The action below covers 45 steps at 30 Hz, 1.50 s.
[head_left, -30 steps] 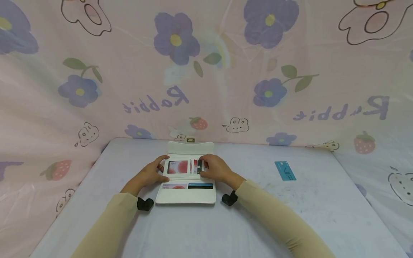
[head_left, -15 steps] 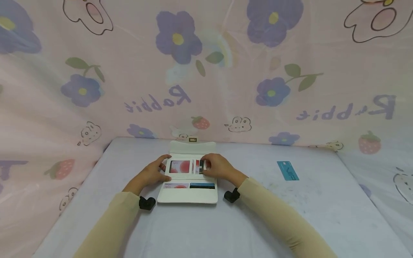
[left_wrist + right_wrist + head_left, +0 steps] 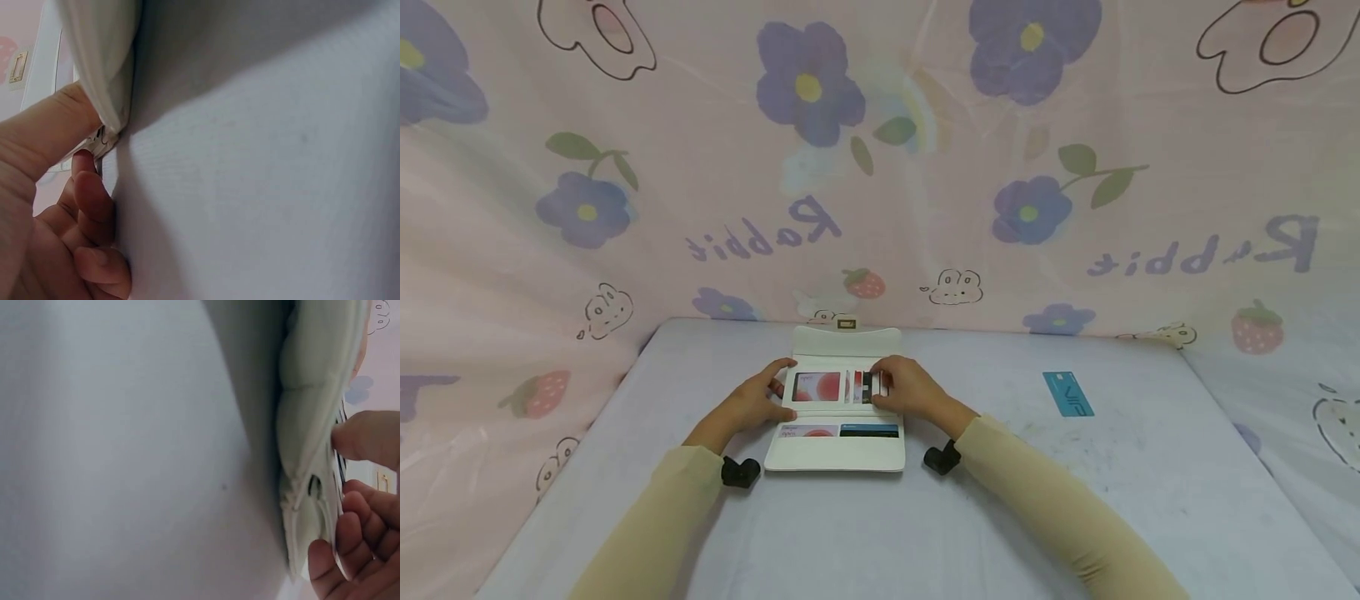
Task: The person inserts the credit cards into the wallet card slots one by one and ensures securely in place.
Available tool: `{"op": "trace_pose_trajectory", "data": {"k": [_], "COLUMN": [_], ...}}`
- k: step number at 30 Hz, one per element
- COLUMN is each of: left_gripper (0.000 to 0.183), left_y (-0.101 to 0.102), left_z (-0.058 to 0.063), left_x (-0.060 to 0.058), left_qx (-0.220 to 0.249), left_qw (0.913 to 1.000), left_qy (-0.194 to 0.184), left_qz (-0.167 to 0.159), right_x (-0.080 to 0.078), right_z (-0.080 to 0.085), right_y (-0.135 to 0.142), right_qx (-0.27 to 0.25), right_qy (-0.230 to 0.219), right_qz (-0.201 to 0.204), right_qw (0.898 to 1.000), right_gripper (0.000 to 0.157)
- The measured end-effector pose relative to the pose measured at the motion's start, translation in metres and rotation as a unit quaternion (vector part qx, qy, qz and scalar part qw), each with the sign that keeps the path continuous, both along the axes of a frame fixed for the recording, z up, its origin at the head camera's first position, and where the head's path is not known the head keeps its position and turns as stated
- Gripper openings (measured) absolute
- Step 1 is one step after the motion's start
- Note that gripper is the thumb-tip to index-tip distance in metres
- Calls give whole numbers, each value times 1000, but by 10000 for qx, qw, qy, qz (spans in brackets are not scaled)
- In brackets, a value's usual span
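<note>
A white wallet lies unfolded on the table, its clasp flap pointing away from me. Its middle panel holds a pink-and-red card in a window. My left hand grips the wallet's left edge, thumb near the fold and fingers at the far corner. At the right-hand slots, my right hand pinches a card, seen as a dark and white strip between thumb and fingers. In the right wrist view the fingers reach along the wallet's side edge. Most of the pinched card is hidden by the hand.
On the table to the right lies a blue VIP card. Two more cards, one pink and one blue and dark, sit in the near panel's pockets. A patterned curtain rises behind the table.
My right hand has shifted slightly right relative to the wallet, with a little more of the card strip showing. The left hand keeps its place on the wallet's edge.
</note>
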<state>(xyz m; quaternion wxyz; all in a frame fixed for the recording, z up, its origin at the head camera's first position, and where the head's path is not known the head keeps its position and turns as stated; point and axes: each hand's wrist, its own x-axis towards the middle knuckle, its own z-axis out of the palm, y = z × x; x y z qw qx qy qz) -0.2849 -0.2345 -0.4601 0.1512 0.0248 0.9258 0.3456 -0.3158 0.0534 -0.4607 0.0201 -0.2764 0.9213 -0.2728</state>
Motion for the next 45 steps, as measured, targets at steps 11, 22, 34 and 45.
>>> {"op": "trace_pose_trajectory", "data": {"k": [11,22,34,45], "left_gripper": [90,90,89,89], "left_y": [1,1,3,1], "left_z": [0,-1,3,0], "left_x": [1,-1,0,-2], "left_qx": [109,40,-48,-83], "left_qw": [9999,9999,10000,10000], "left_qy": [-79,-116,-79,-55], "left_qz": [52,68,12,-12], "right_x": [2,1,1,-5], "right_z": [-4,-7,0,-6], "right_y": [-4,-3,-4,-3], "right_qx": [-92,-373,-320,-480], "right_qy": [94,65,-220,-244], "right_qz": [-116,22,-50,-63], "right_qw": [9998,9993,9992,9985], "right_gripper": [33,29,32,31]}}
